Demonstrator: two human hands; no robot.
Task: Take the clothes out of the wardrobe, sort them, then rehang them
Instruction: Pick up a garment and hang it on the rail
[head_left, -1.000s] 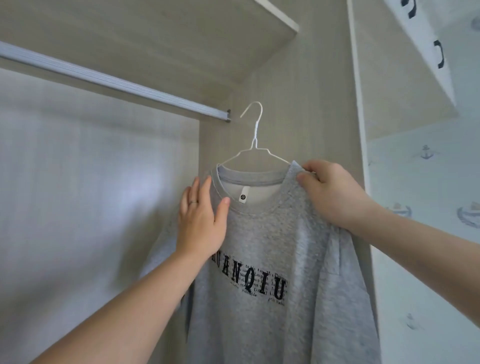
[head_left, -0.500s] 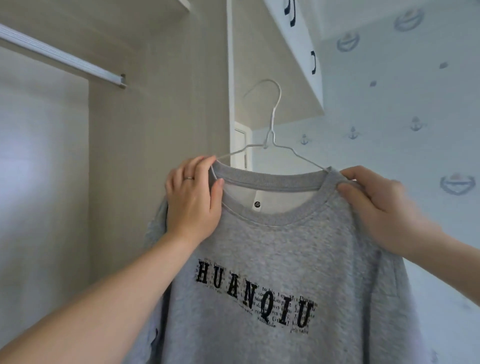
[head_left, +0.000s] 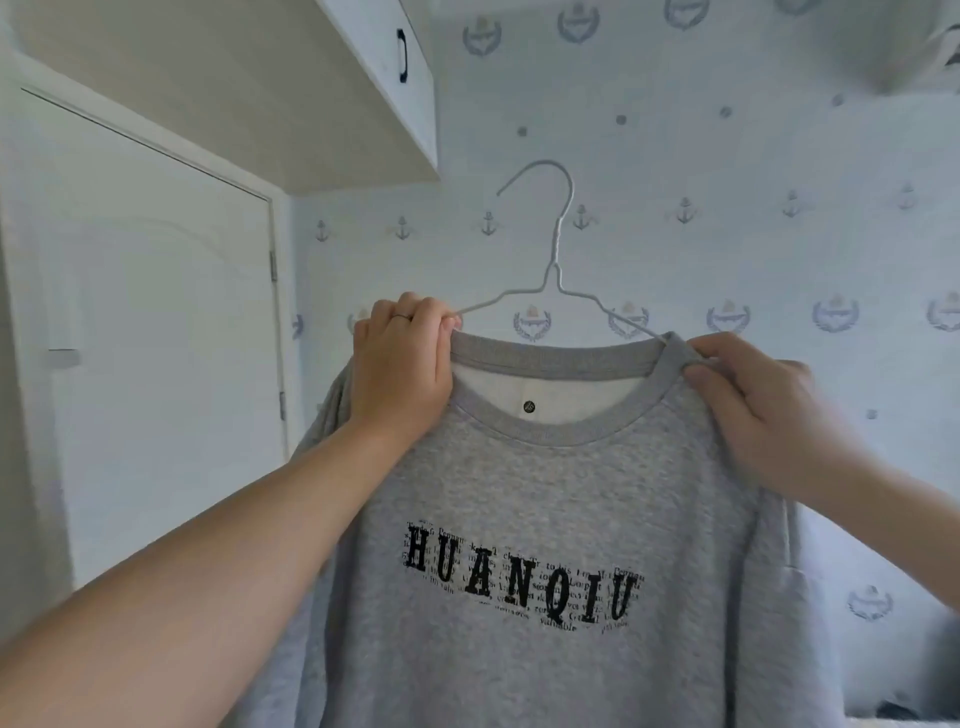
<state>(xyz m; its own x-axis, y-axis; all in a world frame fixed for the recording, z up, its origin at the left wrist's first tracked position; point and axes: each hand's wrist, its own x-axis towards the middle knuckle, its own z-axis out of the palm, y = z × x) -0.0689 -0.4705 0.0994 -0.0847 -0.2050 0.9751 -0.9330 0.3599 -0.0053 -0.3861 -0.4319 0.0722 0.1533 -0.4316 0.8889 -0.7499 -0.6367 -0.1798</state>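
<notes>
Before the wall (head_left: 737, 156) the grey sweatshirt (head_left: 545, 493) is held aloft on a wire hanger (head_left: 555, 244), its long axis laid side to side between the hands — one shoulder is gripped by the curled left hand (head_left: 400, 374), the other pinched by the right hand (head_left: 763, 410), equally near.

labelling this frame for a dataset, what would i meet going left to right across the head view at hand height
white door → left hand → wire hanger → right hand. The grey sweatshirt stretches across both hands, so it has no single place in the order.
</notes>
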